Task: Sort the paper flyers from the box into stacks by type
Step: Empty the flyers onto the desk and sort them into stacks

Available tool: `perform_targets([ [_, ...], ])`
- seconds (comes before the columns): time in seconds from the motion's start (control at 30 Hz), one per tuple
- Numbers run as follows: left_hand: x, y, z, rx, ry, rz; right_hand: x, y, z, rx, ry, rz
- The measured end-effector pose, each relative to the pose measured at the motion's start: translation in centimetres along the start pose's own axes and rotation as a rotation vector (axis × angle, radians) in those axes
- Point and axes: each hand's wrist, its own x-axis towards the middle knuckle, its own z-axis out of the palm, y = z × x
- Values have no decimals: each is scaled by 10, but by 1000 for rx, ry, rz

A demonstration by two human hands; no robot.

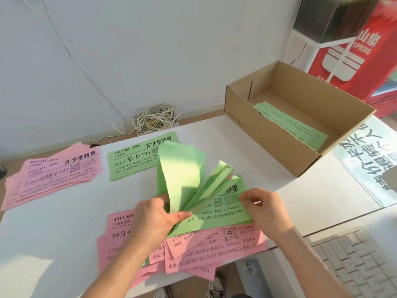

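On the white tabletop (64, 233) lie two sorted stacks: one of pink paper flyers (51, 175) at far left and one of green paper flyers (137, 160) beside it. The left hand (156, 218) grips a fan of about six green sheets (189, 181) by their near ends. The right hand (262, 207) pinches the lowest sheet's right edge. Under them spreads one loose pink pile (214, 250). The one brown cardboard box (268, 136) at far right holds more green flyers (290, 123).
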Motion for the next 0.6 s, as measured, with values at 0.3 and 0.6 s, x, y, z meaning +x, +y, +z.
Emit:
perform_targets([
  [0.3,-6,3,-3,31,9,145,-4,-9,-11,352,-113,179],
  [0.6,-11,-10,7,38,176,531,1,-11,-12,391,-76,188],
])
